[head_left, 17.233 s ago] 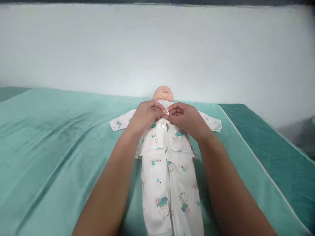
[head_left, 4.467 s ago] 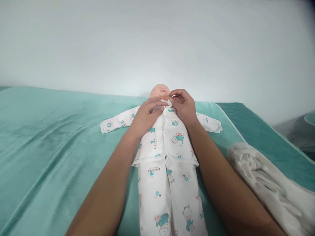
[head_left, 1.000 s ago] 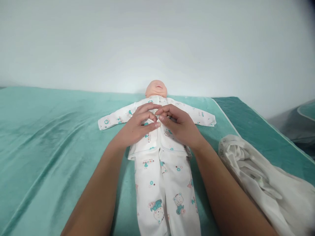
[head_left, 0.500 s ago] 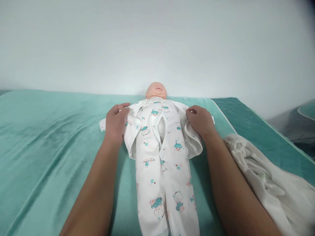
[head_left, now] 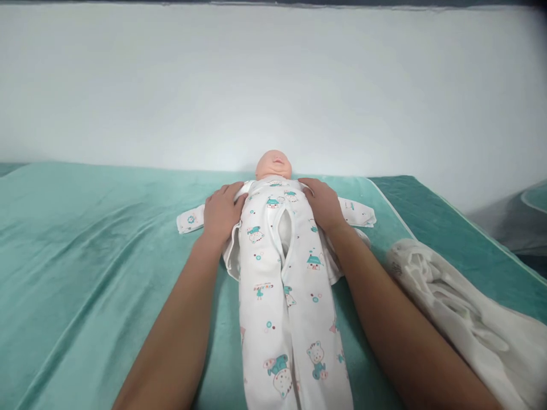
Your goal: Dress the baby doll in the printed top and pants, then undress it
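Note:
A baby doll (head_left: 274, 165) lies on its back, head at the far end by the wall. White split-crotch baby pants (head_left: 299, 319) with teal bear and house prints stretch over its front up to the chest. Beneath them is a white baby shirt (head_left: 191, 219), its sleeves spread to both sides. My left hand (head_left: 224, 209) rests on the shirt by the doll's left-of-view shoulder, fingers extended. On the opposite shoulder lies my right hand (head_left: 323, 203), fingers also stretched out at the edge of the pants. The shirt's lower flaps stick out beside the pants.
A light teal sheet (head_left: 106, 273) with creases covers the surface. At right is a crumpled white cloth (head_left: 448, 302), close to my right forearm. A darker teal cover (head_left: 453, 228) lies beyond it. The white wall (head_left: 273, 85) stands behind the doll's head.
Both hands have let go of the shirt's side flaps and moved inward onto the doll's shoulders. More of the sleeves shows, and the view has tilted slightly up.

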`<state>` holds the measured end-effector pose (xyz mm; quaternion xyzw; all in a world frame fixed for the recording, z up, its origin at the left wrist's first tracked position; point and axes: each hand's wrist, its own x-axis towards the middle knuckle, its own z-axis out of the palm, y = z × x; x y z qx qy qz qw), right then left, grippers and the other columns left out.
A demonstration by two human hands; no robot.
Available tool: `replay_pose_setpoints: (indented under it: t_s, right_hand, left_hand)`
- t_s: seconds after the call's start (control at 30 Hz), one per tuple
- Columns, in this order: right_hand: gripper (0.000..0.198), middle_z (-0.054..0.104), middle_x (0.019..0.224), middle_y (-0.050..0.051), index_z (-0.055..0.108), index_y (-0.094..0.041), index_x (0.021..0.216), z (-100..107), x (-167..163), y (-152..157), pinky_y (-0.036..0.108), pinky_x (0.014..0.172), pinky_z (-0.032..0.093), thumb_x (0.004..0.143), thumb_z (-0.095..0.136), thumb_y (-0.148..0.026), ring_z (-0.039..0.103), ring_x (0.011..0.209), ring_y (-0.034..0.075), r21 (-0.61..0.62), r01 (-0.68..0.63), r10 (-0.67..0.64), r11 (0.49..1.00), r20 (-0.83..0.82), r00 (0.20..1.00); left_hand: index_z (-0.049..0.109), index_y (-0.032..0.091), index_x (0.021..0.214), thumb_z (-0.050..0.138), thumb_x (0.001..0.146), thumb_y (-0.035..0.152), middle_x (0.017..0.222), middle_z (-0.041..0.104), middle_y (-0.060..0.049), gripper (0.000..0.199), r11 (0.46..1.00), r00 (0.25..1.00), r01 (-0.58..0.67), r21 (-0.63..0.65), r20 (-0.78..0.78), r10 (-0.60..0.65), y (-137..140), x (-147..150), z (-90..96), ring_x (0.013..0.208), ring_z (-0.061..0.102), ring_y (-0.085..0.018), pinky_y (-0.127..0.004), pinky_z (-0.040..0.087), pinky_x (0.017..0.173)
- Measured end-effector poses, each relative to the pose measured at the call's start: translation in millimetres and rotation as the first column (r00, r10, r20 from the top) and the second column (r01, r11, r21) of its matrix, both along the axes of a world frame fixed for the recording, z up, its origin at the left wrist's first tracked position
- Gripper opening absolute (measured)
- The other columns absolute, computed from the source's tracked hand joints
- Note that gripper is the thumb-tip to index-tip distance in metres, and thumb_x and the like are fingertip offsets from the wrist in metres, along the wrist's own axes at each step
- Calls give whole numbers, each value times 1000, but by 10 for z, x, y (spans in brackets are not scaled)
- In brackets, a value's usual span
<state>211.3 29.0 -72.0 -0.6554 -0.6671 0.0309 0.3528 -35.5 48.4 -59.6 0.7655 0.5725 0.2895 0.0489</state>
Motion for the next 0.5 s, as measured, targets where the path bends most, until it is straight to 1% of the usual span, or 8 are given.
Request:
replay_pose_setpoints:
  t_s: [0.07, 0.13, 0.2, 0.27, 0.33, 0.43, 0.47, 0.5]
  right_hand:
    - [44, 69, 124, 7, 68, -22, 120, 49, -9, 100, 42, 97, 44, 91, 34, -19, 60, 114, 27, -62, 30, -28, 998, 30, 999]
    - [43, 72, 115, 6, 70, -25, 114, 92, -15, 198, 39, 88, 47, 91, 34, -20, 63, 105, 27, -125, 92, -88, 988, 41, 995]
    - [40, 74, 108, 6, 73, -27, 109, 105, 22, 290, 37, 81, 48, 90, 38, -22, 64, 99, 26, -172, 178, -173, 969, 42, 984]
    - [36, 74, 106, 7, 75, -27, 103, 84, 128, 367, 36, 79, 47, 85, 44, -21, 64, 95, 26, -198, 230, -227, 953, 41, 973]
    - [32, 74, 102, 7, 76, -25, 98, 44, 289, 415, 36, 79, 47, 80, 50, -20, 64, 90, 24, -232, 226, -229, 946, 16, 973]
    - [29, 74, 96, 7, 76, -20, 98, 2, 503, 412, 36, 79, 48, 75, 57, -19, 65, 83, 22, -301, 145, -185, 942, -108, 977]
    - [30, 74, 98, 8, 75, -19, 99, 3, 535, 391, 37, 81, 49, 74, 57, -18, 65, 84, 22, -301, 121, -172, 946, -147, 974]
    - [32, 74, 101, 9, 74, -18, 101, 13, 536, 362, 38, 84, 49, 74, 57, -17, 66, 88, 23, -277, 105, -156, 955, -168, 973]
  left_hand:
    - [60, 26, 128, 40, 97, 36, 125, 66, -7, 39, 1000, 997, -26, -12, -78, 25, 26, -8, 9, 114, 60, -29, -42, 44, 94]
    - [61, 26, 124, 37, 97, 35, 122, 67, -7, 38, 999, 992, -48, -18, -121, 45, 46, -21, 15, 113, 61, -29, -41, 45, 90]
    - [62, 26, 121, 36, 97, 34, 118, 69, -7, 37, 994, 985, -99, -36, -142, 93, 69, -42, 14, 109, 62, -29, -40, 46, 86]
    - [62, 27, 118, 37, 95, 32, 114, 70, -8, 35, 983, 977, -171, -65, -142, 160, 96, -76, 9, 105, 64, -29, -40, 47, 82]
    - [63, 28, 117, 39, 93, 28, 111, 72, -8, 34, 970, 969, -228, -90, -118, 217, 117, -119, 8, 103, 65, -30, -39, 47, 79]
    - [65, 28, 112, 42, 90, 25, 107, 73, -9, 32, 954, 961, -276, -118, -63, 270, 118, -179, 29, 103, 65, -31, -39, 47, 78]
    - [66, 28, 111, 43, 89, 24, 107, 72, -9, 32, 952, 960, -279, -125, -45, 276, 109, -191, 44, 103, 65, -32, -39, 48, 78]
    - [66, 28, 112, 43, 89, 23, 110, 72, -9, 33, 955, 963, -271, -124, -26, 270, 96, -198, 62, 104, 65, -31, -40, 48, 79]
